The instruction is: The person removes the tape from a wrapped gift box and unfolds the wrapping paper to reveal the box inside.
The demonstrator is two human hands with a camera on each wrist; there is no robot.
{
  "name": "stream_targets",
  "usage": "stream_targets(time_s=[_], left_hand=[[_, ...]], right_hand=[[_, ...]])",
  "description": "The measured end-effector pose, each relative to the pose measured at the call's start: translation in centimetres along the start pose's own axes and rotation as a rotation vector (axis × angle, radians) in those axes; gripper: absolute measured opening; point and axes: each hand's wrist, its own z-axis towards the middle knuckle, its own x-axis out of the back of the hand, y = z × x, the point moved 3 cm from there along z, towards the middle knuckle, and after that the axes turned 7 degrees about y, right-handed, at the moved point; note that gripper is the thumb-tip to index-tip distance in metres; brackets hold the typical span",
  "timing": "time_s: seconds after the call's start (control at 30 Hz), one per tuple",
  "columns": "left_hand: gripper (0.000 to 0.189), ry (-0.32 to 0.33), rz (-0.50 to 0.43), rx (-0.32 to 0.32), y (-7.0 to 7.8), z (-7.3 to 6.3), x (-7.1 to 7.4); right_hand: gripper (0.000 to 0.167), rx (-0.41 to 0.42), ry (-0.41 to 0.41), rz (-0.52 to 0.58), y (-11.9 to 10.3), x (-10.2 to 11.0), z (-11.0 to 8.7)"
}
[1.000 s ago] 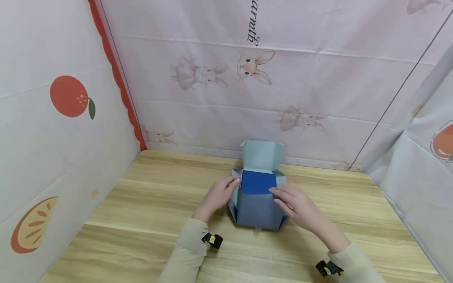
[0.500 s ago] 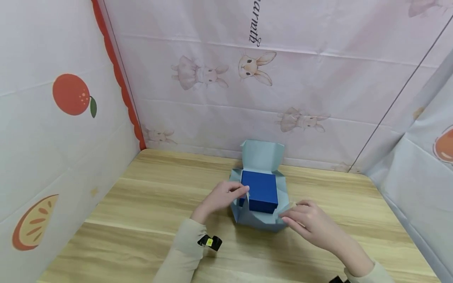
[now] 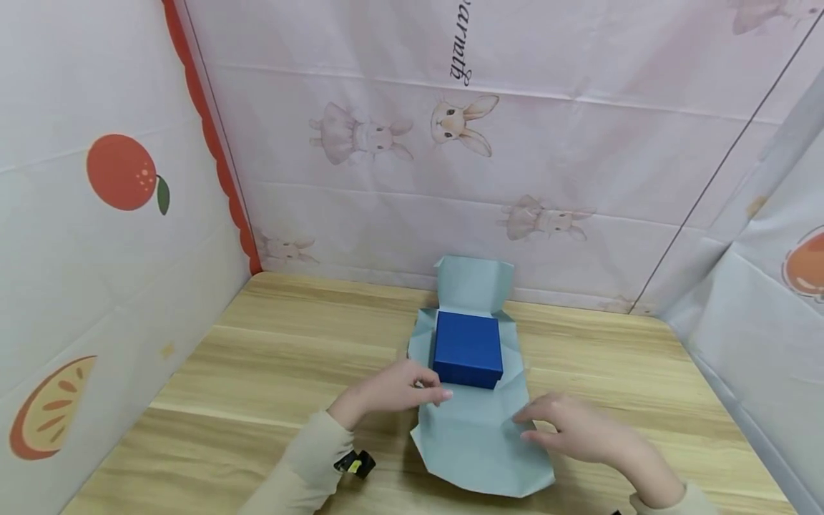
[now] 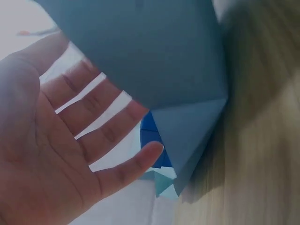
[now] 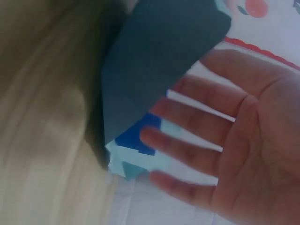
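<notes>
A blue square box (image 3: 468, 349) sits on a sheet of light blue wrapping paper (image 3: 479, 447) in the head view. The paper's near flap spreads toward the person, and its far flap (image 3: 475, 282) stands up behind the box. My left hand (image 3: 400, 388) is over the paper's left edge, just in front of the box's near left corner. At the right edge of the paper is my right hand (image 3: 569, 429), fingertips right over it. Both wrist views show extended fingers beside the bluish paper flap (image 4: 154, 51), which partly hides the box (image 5: 140, 136).
The wooden table (image 3: 277, 343) extends around the paper. A fabric backdrop (image 3: 380, 222) printed with rabbits rises close behind the far flap, and another sheet (image 3: 129, 286) with fruit prints hangs at the left.
The near flap, upright in front of the box a second ago, has folded down toward the person and uncovered the box's front. Both hands have moved nearer the person, and the left has released the paper.
</notes>
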Motion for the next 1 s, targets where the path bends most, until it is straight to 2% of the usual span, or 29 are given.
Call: stream_targets(time_s=[0.1, 0.2, 0.3, 0.4, 0.53, 0.67, 0.83, 1.0], left_hand=[[0.031, -0.055, 0.141, -0.021, 0.2, -0.6, -0.4], [0.028, -0.107, 0.310, -0.002, 0.4, -1.3, -1.0], [0.041, -0.169, 0.460, 0.024, 0.3, -2.1, -1.8], [0.058, -0.221, 0.549, 0.070, -0.1, -2.6, -2.6], [0.078, -0.231, 0.607, 0.147, -0.4, -2.6, -3.1], [0.096, -0.218, 0.633, 0.181, -0.5, -2.0, -3.1], [0.104, -0.209, 0.657, 0.195, -0.6, -1.4, -2.8], [0.109, -0.243, 0.721, 0.230, -0.6, -1.6, -3.0]], right_hand=[[0.032, -0.051, -0.018, -0.045, 0.3, -1.1, 0.0], [0.038, -0.070, -0.042, -0.080, 0.5, -2.4, -0.1], [0.047, -0.094, -0.091, -0.078, 0.6, -3.5, -0.2], [0.056, -0.086, -0.109, -0.087, 0.4, -4.4, -0.4], [0.069, -0.047, -0.090, -0.092, 0.2, -4.9, 0.0], [0.080, -0.041, -0.105, -0.061, 0.3, -5.6, 1.2], [0.089, -0.046, -0.124, -0.025, 0.2, -6.2, 2.7], [0.093, -0.047, -0.156, -0.001, 0.1, -6.6, 2.8]])
